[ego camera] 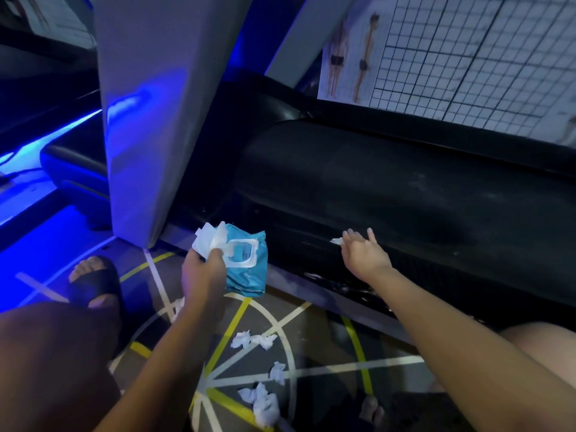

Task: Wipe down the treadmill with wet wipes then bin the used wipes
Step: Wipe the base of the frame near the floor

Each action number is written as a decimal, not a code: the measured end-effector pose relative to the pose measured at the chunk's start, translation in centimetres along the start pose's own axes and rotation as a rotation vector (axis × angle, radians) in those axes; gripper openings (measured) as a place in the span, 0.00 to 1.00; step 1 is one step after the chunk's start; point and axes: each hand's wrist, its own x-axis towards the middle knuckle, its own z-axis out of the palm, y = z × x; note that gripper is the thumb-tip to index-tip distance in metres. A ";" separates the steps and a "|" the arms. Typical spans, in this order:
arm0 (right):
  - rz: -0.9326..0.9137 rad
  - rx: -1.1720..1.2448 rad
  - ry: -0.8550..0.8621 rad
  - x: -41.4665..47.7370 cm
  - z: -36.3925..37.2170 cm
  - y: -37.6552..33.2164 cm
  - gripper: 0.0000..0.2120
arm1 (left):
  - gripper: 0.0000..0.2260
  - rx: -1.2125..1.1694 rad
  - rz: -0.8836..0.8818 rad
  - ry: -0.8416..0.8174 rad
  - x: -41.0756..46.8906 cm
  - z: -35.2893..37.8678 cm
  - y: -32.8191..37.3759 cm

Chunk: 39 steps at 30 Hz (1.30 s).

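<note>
As I lean in low beside it, the treadmill (405, 194) fills most of my view. Its black side cover curves from the middle to the right edge, dull and marked with faint smears. Its grey upright (162, 120) rises steeply at the left, lit blue along one side. Behind the machine, at the upper right, hangs a gridded wall chart (467, 57) with two standing figures printed on it.

Below the machine lies the dark floor (314, 347), crossed by white and yellow taped lines that fan out from one point. My foot in a black sandal (93, 285) stands on it at the left, near the base of the upright.

My left hand (202, 269) is curled round a blue pack of wet wipes (246, 275), holding it in the air just in front of the treadmill's lower edge, white lid facing me. The same fingers pinch a fresh wipe (207, 241) that stands up at the top of the pack.

My right hand (364, 254) reaches to the side cover, fingers nearly straight and spread, palm toward the black surface. Under its fingertips a small wipe (336, 241) is pressed to the cover, only a white corner showing.

Several used wipes (261, 403) lie crumpled on the floor between my arms, in three loose clumps apart from the treadmill.
</note>
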 end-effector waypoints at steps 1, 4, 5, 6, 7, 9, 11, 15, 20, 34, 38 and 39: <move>-0.006 -0.002 0.028 -0.2 -0.1 0.1 0.22 | 0.17 0.008 0.001 -0.002 0.0 0.1 -0.1; -0.028 -0.024 0.085 -0.8 -0.8 -0.3 0.15 | 0.15 0.026 0.014 -0.017 -0.2 0.3 -0.3; -0.014 0.025 0.101 -1.1 -1.6 -0.6 0.14 | 0.15 0.025 0.012 -0.021 -0.3 0.4 -0.2; 0.013 0.118 0.111 -1.4 -2.8 -0.8 0.13 | 0.15 0.021 0.010 -0.023 -0.4 0.4 -0.2; 0.038 0.240 0.126 -1.8 -4.2 -1.0 0.13 | 0.15 0.014 0.009 -0.022 -0.5 0.5 -0.1; 0.078 0.547 0.165 -2.5 -6.7 -1.2 0.16 | 0.14 -0.001 0.014 -0.030 -0.6 0.6 0.0; 0.171 0.892 0.143 -3.3 -8.7 -1.0 0.16 | 0.14 -0.016 0.012 -0.041 -0.8 0.6 0.2; 0.299 1.377 -0.013 -3.5 -11.4 0.4 0.09 | 0.14 -0.044 0.010 -0.041 -0.8 -0.1 0.3; 0.275 1.489 -0.067 -3.0 -14.0 -0.1 0.14 | 0.15 -0.061 -0.037 -0.030 0.1 -1.5 0.3; 0.101 0.950 -0.072 4.1 -7.5 -9.3 0.08 | 0.11 -0.103 -0.045 -0.022 1.9 -5.2 -1.2; 0.028 1.018 -0.089 6.7 -6.1 -13.1 0.09 | 0.09 -0.109 -0.006 0.026 2.6 -6.1 -1.5; 0.025 1.034 -0.071 7.5 -5.7 -13.9 0.09 | 0.09 -0.112 -0.013 0.040 2.8 -6.2 -1.5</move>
